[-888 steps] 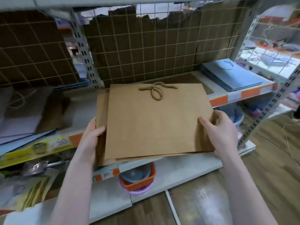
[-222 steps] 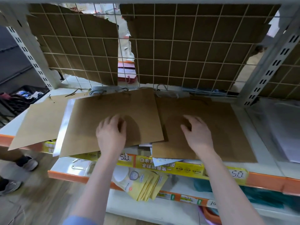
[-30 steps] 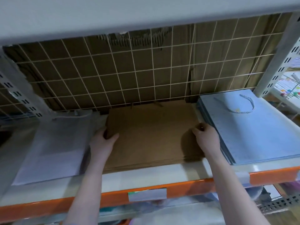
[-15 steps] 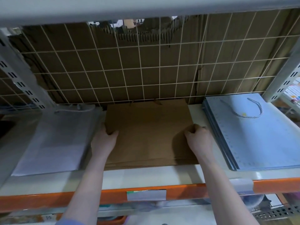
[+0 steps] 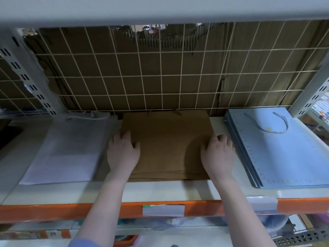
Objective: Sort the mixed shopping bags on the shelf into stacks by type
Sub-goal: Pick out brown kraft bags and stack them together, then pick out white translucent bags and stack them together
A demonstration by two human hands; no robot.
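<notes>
A stack of brown kraft paper bags (image 5: 167,139) lies flat in the middle of the white shelf (image 5: 160,190), its handles toward the wire back. My left hand (image 5: 122,152) rests on the stack's left edge with fingers spread. My right hand (image 5: 218,154) lies on the stack's right edge, its fingertips bent down over the side. To the left lies a stack of translucent white bags (image 5: 67,148). On the right sits a stack of light blue bags (image 5: 277,147) with a twisted cord handle on top.
A wire grid (image 5: 160,72) backed by brown cardboard closes the rear of the shelf. Grey slotted uprights (image 5: 30,77) stand at both sides. An upper shelf hangs low overhead. The orange front rail (image 5: 53,211) carries a price label; lower shelves hold more goods.
Both hands have slid a little forward along the sides of the brown stack, and the stack sits squarer against the back grid. The camera has shifted slightly.
</notes>
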